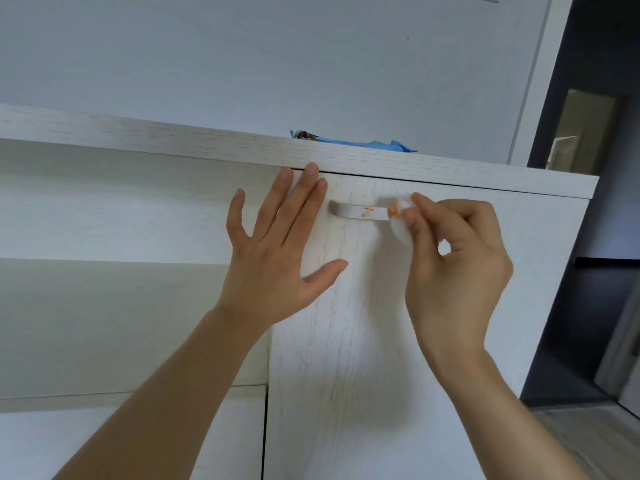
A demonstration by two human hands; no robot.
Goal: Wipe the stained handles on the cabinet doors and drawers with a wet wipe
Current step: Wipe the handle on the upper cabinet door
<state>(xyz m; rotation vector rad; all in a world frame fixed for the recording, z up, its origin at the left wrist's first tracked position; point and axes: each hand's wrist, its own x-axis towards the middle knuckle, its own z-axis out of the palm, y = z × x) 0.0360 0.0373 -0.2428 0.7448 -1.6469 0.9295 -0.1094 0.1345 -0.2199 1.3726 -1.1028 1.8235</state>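
A white bar handle [356, 212] runs across the top of a white wood-grain cabinet door [363, 323]. An orange stain marks the handle near its right end. My right hand [453, 258] pinches a small white wet wipe [401, 220] between thumb and fingers, and the wipe touches the handle's right end. The wipe carries an orange smear. My left hand [277, 247] presses flat on the door just left of the handle, fingers straight and spread, with fingertips reaching the cabinet's top edge.
A blue wet wipe packet [353, 142] lies on the cabinet top [207, 140] above the door. Open shelves [104, 258] sit to the left. A dark doorway [595, 237] and wood floor lie to the right. A white wall rises behind.
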